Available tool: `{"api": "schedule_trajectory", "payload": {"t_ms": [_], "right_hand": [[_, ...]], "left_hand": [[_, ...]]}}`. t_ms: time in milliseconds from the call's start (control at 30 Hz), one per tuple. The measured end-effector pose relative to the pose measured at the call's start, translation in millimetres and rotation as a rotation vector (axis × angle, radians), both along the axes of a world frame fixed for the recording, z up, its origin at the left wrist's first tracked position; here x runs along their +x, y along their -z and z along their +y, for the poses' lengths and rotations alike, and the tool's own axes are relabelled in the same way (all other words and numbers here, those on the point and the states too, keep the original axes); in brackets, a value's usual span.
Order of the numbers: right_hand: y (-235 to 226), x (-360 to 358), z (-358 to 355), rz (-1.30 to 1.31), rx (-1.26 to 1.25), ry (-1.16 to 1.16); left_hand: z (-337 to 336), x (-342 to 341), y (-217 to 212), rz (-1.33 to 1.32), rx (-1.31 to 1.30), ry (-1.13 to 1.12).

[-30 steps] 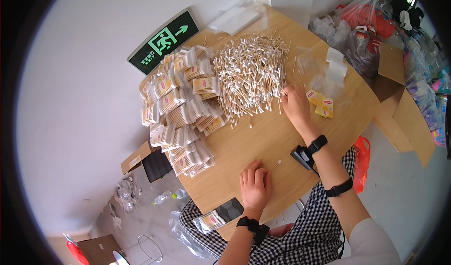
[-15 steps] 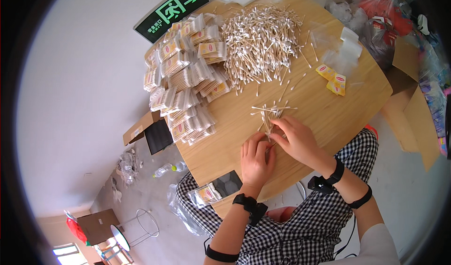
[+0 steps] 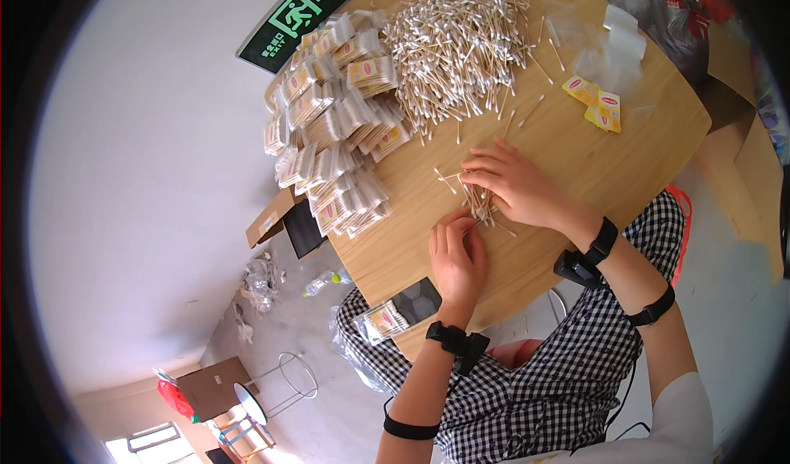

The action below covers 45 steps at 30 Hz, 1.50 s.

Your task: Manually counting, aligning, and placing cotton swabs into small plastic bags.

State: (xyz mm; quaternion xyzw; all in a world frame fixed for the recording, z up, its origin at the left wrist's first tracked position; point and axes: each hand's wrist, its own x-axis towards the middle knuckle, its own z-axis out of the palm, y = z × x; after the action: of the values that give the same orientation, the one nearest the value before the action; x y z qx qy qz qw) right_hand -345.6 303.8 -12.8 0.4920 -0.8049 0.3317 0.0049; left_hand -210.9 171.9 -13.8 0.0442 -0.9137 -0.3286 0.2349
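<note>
Small bunch of cotton swabs (image 3: 479,204) on wooden table (image 3: 403,233), few askew
My right hand (image 3: 518,186) half open over it, left hand (image 3: 457,260) loosely curled at near end; cannot tell if either pinches any
Best square strays with light touch, ends level, clear of big swab heap (image 3: 457,48) beyond

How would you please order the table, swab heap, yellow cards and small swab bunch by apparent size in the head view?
1. Table
2. Swab heap
3. Yellow cards and small swab bunch: too alike to rank; bunch partly hidden.
</note>
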Motion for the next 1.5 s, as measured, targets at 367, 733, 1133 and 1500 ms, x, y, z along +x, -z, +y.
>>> {"api": "schedule_trajectory", "payload": {"t_ms": [367, 733, 1133, 1500], "right_hand": [[-6.5, 11.1, 26.2, 0.053, -0.031, 0.079], [-61.6, 4.3, 58.4, -0.440, -0.558, 0.398], [-30.5, 121.8, 347.3, -0.343, 0.103, 1.211], [-76.9, 56.9, 119.1, -0.179, 0.015, 0.404]], "left_hand": [[-3.8, 3.5, 0.4, -0.027, -0.092, -0.062], [-9.1, 1.7, 7.3, -0.103, -0.211, -0.164], [1.8, 2.3, -8.9, -0.124, -0.046, -0.011], [-7.7, -14.0, -1.8, -0.163, -0.080, 0.052]]}}
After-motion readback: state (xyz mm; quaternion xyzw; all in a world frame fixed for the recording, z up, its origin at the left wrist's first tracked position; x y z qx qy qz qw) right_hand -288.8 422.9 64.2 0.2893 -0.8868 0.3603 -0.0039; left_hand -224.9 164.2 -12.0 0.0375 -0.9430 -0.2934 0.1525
